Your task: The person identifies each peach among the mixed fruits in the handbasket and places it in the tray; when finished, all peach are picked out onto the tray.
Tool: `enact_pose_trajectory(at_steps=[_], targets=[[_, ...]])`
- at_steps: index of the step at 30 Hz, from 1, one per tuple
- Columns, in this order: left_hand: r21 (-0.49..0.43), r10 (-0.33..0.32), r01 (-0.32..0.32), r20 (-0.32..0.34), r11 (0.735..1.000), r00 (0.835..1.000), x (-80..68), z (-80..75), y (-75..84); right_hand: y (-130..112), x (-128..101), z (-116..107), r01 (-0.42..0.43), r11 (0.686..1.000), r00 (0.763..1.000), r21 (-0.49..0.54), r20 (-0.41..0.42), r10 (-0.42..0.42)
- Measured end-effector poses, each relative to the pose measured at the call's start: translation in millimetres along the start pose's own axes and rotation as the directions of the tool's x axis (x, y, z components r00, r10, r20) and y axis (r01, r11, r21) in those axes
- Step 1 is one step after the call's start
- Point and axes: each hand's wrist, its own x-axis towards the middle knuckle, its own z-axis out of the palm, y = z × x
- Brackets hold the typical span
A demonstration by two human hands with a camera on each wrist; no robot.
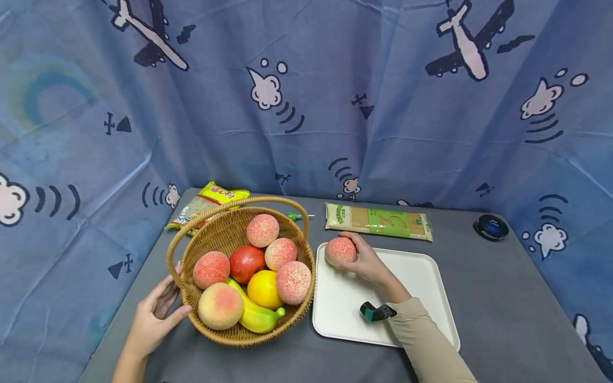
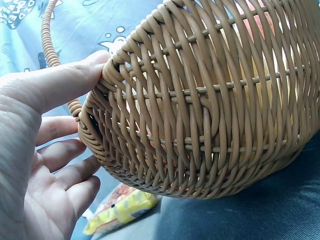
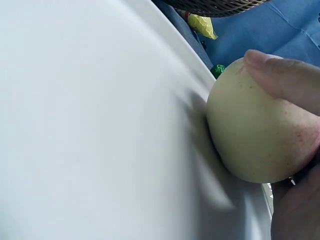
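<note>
Basket (image 1: 230, 330) is the reference: wicker, with handle, sitting on grey table (image 1: 503, 298), loaded with peaches, a red apple, an orange and a banana. White tray (image 1: 421, 276) just right of basket. Pasta packet (image 1: 378, 221) behind tray; yellow bag (image 1: 210, 199) behind basket. Left hand (image 1: 155, 314) flat against basket's left wall, fingers straight, thumb on rim, gripping nothing. Right hand (image 1: 366, 260) wraps a peach (image 1: 341, 251), holding it on tray's near-basket corner, touching tray surface.
</note>
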Motion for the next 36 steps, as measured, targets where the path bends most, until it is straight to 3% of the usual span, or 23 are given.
enact_pose_trajectory(at_steps=[5, 10, 13, 19, 29, 36], targets=[[0.012, 0.002, -0.002, 0.005, 1.0, 1.0, 1.6, -0.5, 0.6, 13, 2, 0, -0.003, 0.999, 1.0, 0.032, 0.023, 0.002], [0.012, -0.01, 0.01, 0.01, 1.0, 1.0, 1.9, -1.0, 0.4, 4, 0, -5, 0.013, 0.998, 1.0, 0.055, 0.006, -0.014], [0.005, 0.005, -0.005, 0.017, 1.0, 1.0, 2.3, -0.4, 1.0, -8, -3, -8, 0.041, 0.999, 0.999, 0.018, -0.017, -0.041], [0.008, -0.006, 0.006, 0.016, 1.0, 1.0, 0.3, -0.8, -0.1, -65, -16, -7, 0.141, 0.99, 0.99, 0.02, -0.016, -0.141], [0.024, -0.019, 0.018, 0.007, 1.0, 1.0, -0.5, -1.7, -0.3, -99, -26, 14, 0.362, 0.932, 0.92, 0.008, 0.156, -0.359], [0.05, -0.09, 0.091, -0.024, 0.995, 0.996, -1.9, -1.3, 1.0, -119, -19, 22, 0.41, 0.91, 0.882, -0.066, 0.283, -0.377]])
